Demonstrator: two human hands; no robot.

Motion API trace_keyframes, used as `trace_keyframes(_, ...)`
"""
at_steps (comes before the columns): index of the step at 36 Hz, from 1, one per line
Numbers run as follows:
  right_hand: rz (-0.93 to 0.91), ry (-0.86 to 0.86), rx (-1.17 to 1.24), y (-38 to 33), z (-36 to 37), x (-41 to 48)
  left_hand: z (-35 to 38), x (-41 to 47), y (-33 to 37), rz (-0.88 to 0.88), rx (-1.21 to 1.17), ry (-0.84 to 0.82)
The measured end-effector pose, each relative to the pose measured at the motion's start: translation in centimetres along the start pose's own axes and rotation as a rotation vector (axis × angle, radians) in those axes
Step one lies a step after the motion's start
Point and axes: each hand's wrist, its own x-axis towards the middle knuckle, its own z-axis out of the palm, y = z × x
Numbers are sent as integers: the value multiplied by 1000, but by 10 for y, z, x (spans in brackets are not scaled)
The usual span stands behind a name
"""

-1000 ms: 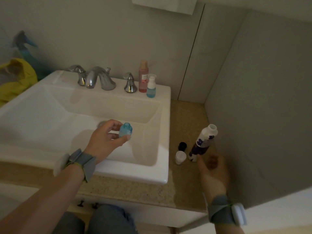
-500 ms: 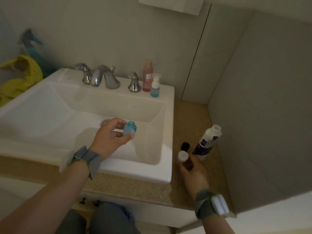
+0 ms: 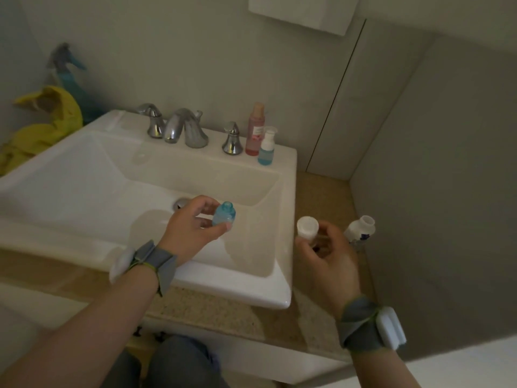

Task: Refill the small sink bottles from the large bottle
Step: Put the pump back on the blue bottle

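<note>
Right hand [image 3: 328,254] grips a white-capped bottle [image 3: 307,230] lifted off the counter; contents unclear. Left hand [image 3: 193,229] pinches the uncapped small blue bottle [image 3: 223,214] over the sink [image 3: 288,208]. Large white bottle [image 3: 359,229] stands open just behind. Keep the blue neck upright and over the basin, pour slowly.

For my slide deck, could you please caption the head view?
Left hand holds an open blue bottle over the sink; right hand lifts a white-capped bottle.
</note>
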Motion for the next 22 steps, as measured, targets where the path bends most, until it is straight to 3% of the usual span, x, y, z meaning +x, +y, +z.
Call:
trace_keyframes(11,-457,-322,-376,-46,25,42,-2,1,-2,28,-66,-8)
trace_keyframes(22,-651,-477,-619,-83,37,67,0,0,-2,21,-88,-19)
